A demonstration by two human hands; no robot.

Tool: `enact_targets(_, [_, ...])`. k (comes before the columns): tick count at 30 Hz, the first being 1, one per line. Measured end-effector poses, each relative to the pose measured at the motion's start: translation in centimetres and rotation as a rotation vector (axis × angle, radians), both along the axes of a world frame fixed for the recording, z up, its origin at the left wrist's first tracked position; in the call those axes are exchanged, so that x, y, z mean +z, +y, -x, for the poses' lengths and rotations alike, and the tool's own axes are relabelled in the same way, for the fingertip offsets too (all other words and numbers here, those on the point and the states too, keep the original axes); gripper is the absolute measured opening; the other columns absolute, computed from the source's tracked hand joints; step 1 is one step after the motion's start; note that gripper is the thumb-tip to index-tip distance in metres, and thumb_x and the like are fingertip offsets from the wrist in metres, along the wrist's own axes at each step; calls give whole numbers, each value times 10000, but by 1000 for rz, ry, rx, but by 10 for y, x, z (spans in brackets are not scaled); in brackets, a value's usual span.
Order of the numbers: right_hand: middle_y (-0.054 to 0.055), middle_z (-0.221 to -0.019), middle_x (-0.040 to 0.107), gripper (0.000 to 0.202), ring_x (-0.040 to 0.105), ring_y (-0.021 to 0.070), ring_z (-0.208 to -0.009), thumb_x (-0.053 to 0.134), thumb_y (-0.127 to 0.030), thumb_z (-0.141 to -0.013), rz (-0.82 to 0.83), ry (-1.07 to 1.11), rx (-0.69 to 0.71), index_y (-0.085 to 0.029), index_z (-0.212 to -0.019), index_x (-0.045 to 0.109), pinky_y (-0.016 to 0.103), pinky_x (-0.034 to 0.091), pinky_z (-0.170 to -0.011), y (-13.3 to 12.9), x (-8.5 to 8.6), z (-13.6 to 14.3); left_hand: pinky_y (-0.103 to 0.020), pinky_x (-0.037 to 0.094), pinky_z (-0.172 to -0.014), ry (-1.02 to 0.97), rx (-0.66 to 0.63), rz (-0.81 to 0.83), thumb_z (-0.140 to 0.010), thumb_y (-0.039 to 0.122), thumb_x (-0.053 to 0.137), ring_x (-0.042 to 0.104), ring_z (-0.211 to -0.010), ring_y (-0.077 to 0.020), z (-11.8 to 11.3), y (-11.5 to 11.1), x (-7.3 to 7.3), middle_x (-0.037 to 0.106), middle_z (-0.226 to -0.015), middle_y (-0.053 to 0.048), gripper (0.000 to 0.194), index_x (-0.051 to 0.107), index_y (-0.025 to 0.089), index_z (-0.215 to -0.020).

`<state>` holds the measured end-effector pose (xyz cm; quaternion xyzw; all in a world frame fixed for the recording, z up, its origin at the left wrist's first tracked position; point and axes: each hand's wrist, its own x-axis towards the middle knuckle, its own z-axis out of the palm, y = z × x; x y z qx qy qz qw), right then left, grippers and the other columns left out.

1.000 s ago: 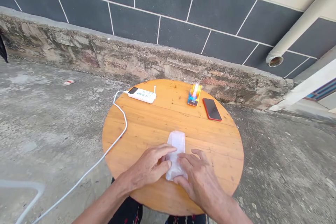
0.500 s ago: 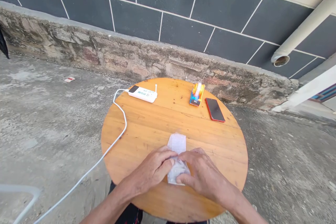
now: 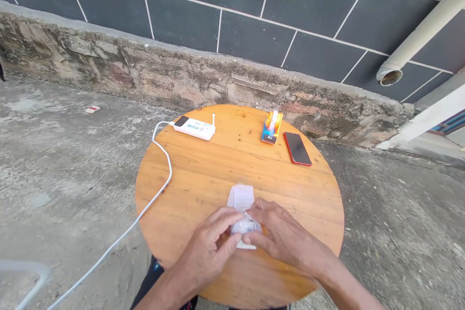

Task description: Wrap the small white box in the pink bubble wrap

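Observation:
A thin, whitish, partly see-through plastic packet lies near the front middle of the table. Its far end is flat, and its nearer half is crumpled between my hands. My left hand is at the packet's left side, thumb and fingers closed on its edge. From the right, my right hand curls over it, with fingertips and thumb pinching the nearer part. Both hands' fingertips almost meet above the packet. What lies inside it cannot be made out.
The round wooden table carries a white power bank with a white cable trailing off left. At the back right are a yellow-and-blue tape dispenser and a red-edged phone. A stone-based wall stands behind.
My fingers have closed in around the packet's nearer half, which now looks shorter and more bunched. The left thumb has moved slightly nearer me. The view has shifted slightly.

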<state>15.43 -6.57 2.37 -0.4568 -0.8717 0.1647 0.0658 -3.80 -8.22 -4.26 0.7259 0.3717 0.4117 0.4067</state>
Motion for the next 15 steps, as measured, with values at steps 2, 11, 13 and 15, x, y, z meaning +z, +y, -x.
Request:
enact_targets(2, [42,-966,604,176,581,196,-867,585,-281,-885,-36,-14,-10,-219,-1046,618,291,456,-741,-5,-2,-1,-265,487,-770,1,22,13,-865,167,493,580,-886,-169,-2,1,-2,612,-1075,-68,303,582,231,-1147])
enact_targets(11, [58,-972,589,318,523,246,-851,665,-192,-754,-199,-79,-45,-188,-1056,563,400,415,-778,-24,-22,11,-256,488,-753,-10,64,89,-854,167,513,583,-842,-156,-4,4,-3,623,-1027,-42,266,631,234,-1084])
enact_targets(13, [47,-936,590,268,523,229,-839,623,-151,-757,-205,-65,-47,-193,-1018,574,374,404,-773,-21,-23,12,-257,485,-745,-18,61,108,-864,178,506,579,-829,-154,-3,4,-3,622,-1023,-43,271,629,239,-1098])
enact_targets(15, [36,-929,594,285,528,217,-859,620,-138,-736,-186,-40,-49,-202,-1012,582,355,392,-800,-16,-21,11,-264,487,-740,-38,62,115,-870,202,506,573,-814,-154,-2,3,-3,614,-1041,-55,280,616,235,-1125])
